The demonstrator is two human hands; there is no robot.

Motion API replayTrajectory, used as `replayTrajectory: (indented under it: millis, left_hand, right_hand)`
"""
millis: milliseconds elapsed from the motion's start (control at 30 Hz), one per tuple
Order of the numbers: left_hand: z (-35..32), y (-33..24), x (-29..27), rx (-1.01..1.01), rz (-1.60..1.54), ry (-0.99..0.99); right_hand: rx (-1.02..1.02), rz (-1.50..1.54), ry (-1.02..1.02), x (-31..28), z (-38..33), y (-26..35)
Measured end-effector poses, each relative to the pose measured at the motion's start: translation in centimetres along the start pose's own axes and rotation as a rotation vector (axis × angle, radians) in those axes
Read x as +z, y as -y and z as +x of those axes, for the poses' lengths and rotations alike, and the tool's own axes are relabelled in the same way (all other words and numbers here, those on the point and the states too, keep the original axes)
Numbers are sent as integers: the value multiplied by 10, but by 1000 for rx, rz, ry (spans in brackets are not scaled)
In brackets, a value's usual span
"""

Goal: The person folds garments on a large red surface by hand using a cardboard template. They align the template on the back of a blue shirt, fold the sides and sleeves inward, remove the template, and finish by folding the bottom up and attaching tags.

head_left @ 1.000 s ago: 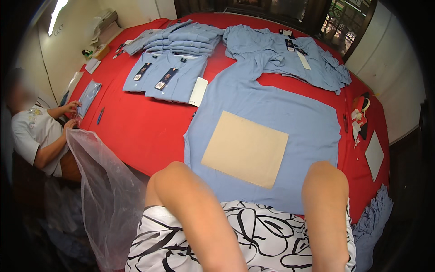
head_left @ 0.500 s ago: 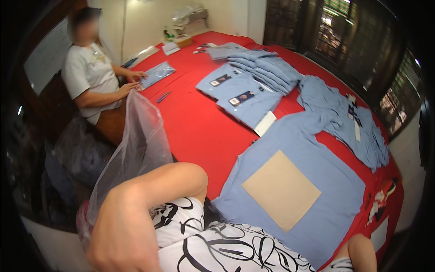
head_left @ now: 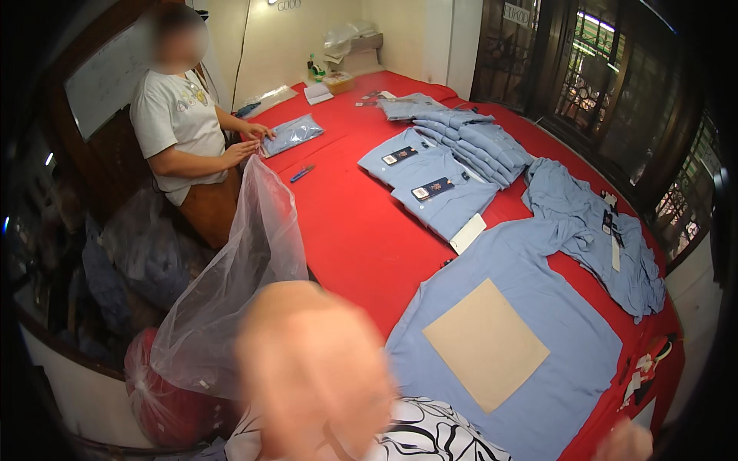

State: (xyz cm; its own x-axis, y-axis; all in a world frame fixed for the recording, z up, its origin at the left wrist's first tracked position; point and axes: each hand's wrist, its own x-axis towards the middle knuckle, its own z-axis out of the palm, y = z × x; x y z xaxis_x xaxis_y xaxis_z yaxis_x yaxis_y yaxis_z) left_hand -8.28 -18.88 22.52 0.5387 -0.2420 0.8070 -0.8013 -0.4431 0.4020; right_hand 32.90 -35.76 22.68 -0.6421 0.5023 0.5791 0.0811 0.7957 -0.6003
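Red table (head_left: 361, 238): blue shirt (head_left: 523, 323) lies flat, collar pointing away.

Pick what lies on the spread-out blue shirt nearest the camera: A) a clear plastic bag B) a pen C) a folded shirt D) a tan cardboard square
D: a flat tan cardboard square lies on the middle of the spread blue shirt; the pen lies on the red table far from it, and the clear plastic bag hangs off the table's edge.
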Motion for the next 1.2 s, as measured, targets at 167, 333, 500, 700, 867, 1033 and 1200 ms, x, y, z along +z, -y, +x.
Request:
replayTrajectory:
  millis: [167,333,500,700,867,1033,1200]
  left_hand:
    - [-84,152,31,-1124,181,-488]
    - [-213,229,95,-1268,1185,-209]
    - [-248,229,84,-1297,1330,-338]
    - [-225,246,55,-1253,1127,-515]
    - [-204,339,10,-1046,1223,-220]
    - [-224,381,-14,-1169,1359,-228]
    - [-240,373,-25,-1171,1203,-401]
  right_hand:
    - [941,-247,-495,74,-75,-188]
    - [898,-896,-486,123,-132,-297]
    - [925,-1091,-427,128,-126,-283]
    - [1143,-827,-188,91,-103,-274]
    - [1353,-532,-239,74,-73,-281]
    - [1107,-722,-479,64,-107,-300]
    - [941,-369,-644,40,-115,-314]
